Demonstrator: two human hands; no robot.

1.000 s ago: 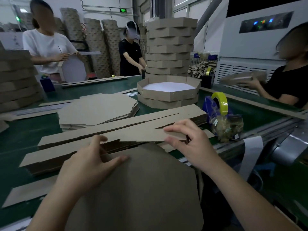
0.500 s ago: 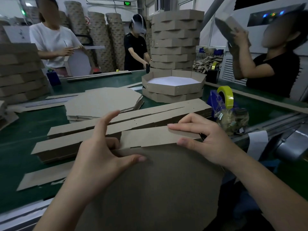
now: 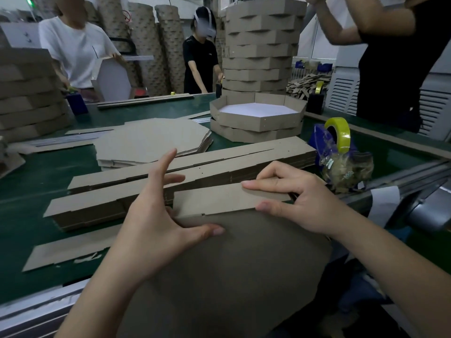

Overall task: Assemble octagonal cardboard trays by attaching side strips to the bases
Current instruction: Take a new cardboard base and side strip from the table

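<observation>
A large brown octagonal base (image 3: 231,276) leans tilted toward me over the table's near edge. A cardboard side strip (image 3: 219,200) lies along its far edge. My left hand (image 3: 156,220) holds the base's upper left edge, thumb on its face and index finger raised. My right hand (image 3: 300,201) pinches the strip's right end between index finger and thumb. Behind them lie two long stacks of side strips (image 3: 195,176) and a pile of flat bases (image 3: 151,142).
Finished trays (image 3: 256,118) sit ahead, with a tall tray stack (image 3: 261,45) behind. A blue tape dispenser with yellow tape (image 3: 338,135) and a crumpled bag (image 3: 349,169) stand at right. Loose strips (image 3: 70,250) lie at left. Three people work around the green table (image 3: 36,181).
The strip has come off the stack and now sits against the base's far edge. My left index finger lifted. The person at right raised their arms and stood closer.
</observation>
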